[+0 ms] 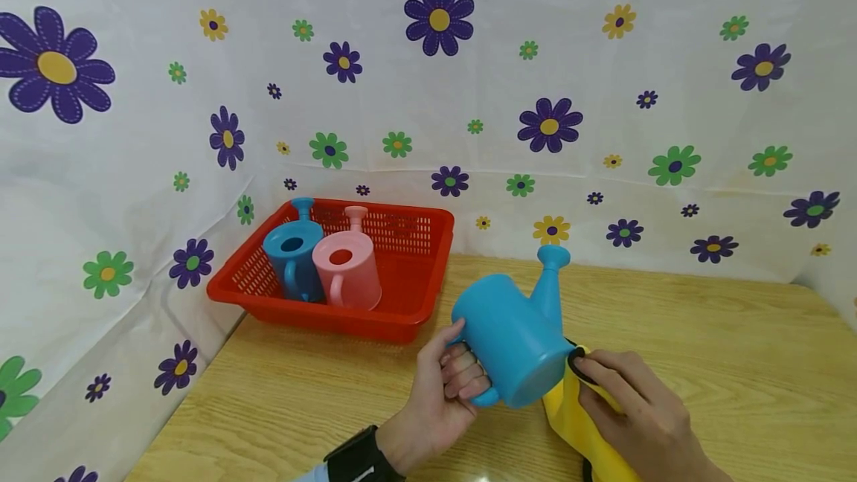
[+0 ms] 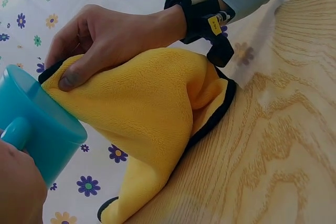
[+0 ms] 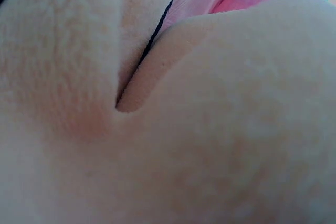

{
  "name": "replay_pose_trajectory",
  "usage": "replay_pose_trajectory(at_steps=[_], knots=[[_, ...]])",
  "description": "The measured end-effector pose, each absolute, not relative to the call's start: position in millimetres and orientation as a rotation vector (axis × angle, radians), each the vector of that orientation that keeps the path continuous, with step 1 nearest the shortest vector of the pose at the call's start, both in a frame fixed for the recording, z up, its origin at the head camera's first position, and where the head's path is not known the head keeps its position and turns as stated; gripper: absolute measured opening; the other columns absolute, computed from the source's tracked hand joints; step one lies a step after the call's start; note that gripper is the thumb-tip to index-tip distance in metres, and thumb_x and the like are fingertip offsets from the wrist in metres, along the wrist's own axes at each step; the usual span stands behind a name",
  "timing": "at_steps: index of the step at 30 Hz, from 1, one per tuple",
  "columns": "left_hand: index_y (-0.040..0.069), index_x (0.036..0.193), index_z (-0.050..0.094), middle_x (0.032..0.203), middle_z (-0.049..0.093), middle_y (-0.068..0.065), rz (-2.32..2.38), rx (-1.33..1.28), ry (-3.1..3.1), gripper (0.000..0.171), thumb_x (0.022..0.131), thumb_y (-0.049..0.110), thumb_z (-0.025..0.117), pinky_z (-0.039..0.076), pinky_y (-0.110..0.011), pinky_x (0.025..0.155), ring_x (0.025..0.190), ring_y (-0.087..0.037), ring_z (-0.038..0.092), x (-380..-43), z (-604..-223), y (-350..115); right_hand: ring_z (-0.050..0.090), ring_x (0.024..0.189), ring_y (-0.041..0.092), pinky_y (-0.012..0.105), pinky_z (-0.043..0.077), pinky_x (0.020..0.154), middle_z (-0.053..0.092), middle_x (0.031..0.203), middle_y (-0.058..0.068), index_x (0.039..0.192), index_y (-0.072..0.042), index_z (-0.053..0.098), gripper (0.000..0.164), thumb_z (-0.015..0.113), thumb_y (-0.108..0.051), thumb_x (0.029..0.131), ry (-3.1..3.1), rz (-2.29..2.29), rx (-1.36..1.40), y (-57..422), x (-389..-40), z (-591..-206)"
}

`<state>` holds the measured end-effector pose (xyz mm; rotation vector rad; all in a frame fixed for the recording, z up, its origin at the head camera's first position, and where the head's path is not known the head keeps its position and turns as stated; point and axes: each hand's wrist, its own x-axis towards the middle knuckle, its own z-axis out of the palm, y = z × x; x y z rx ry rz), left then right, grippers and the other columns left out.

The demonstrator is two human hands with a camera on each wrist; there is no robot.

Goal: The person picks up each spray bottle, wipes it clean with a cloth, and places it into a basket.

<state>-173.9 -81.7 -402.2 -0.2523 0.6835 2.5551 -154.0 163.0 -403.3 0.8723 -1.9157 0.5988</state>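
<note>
In the head view my left hand [image 1: 435, 396] grips the handle of a light blue toy watering can [image 1: 505, 341], held tilted above the table with its spout pointing up. My right hand [image 1: 646, 415] pinches a yellow cloth [image 1: 569, 411] with black edging, close beside the can's base. The left wrist view shows the cloth [image 2: 142, 98] draping down to the tabletop from the right thumb and fingers, its upper corner against or just beside the can [image 2: 50, 135]. Close, blurred surfaces fill most of the right wrist view, so the grasp is unclear there.
A red plastic basket [image 1: 402, 324] stands at the back left of the wooden table [image 1: 321, 385]. Inside it are a darker blue watering can [image 1: 304, 244] and a pink watering can [image 1: 355, 274], both upright. Behind hangs a white flower-patterned sheet [image 1: 402, 95].
</note>
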Motion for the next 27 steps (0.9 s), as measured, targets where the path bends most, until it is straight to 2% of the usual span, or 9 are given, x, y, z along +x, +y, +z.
replay_pose_trajectory(at_steps=[8,16,19,27], knots=[[0.022,0.061,0.034,0.052,0.03,0.011,2.561,-0.237,0.669,0.049,0.101,0.039,0.057,0.032,-0.013,0.05,0.044,-0.002,0.035,-174,-402,-83,0.066,0.077,0.019,0.009,0.053,0.086,0.07,0.094,0.009,0.098,-0.001,0.076,0.043,0.048,-0.033,0.108,-1.885,0.621,0.985,156,-153,-409],[0.022,0.061,0.033,0.053,0.028,0.011,2.564,-0.242,0.681,0.05,0.102,0.039,0.056,0.032,-0.013,0.05,0.044,-0.002,0.034,-172,-401,-83,0.063,0.073,0.015,0.013,0.055,0.074,0.069,0.09,0.008,0.096,-0.004,0.075,0.038,0.051,-0.03,0.107,-1.809,0.609,1.106,144,-152,-419],[0.022,0.06,0.033,0.052,0.028,0.011,2.563,-0.24,0.688,0.05,0.102,0.039,0.056,0.033,-0.013,0.05,0.043,-0.002,0.034,-172,-402,-83,0.062,0.075,0.013,0.014,0.054,0.072,0.068,0.089,0.006,0.097,-0.004,0.075,0.035,0.051,-0.029,0.107,-1.811,0.613,1.149,140,-150,-422],[0.023,0.06,0.035,0.051,0.03,0.012,2.549,-0.221,0.696,0.049,0.101,0.039,0.056,0.033,-0.012,0.05,0.043,-0.002,0.035,-173,-402,-82,0.058,0.087,0.009,0.013,0.05,0.075,0.067,0.098,0.002,0.105,-0.006,0.075,0.035,0.051,-0.032,0.106,-1.926,0.689,1.21,138,-140,-421]])
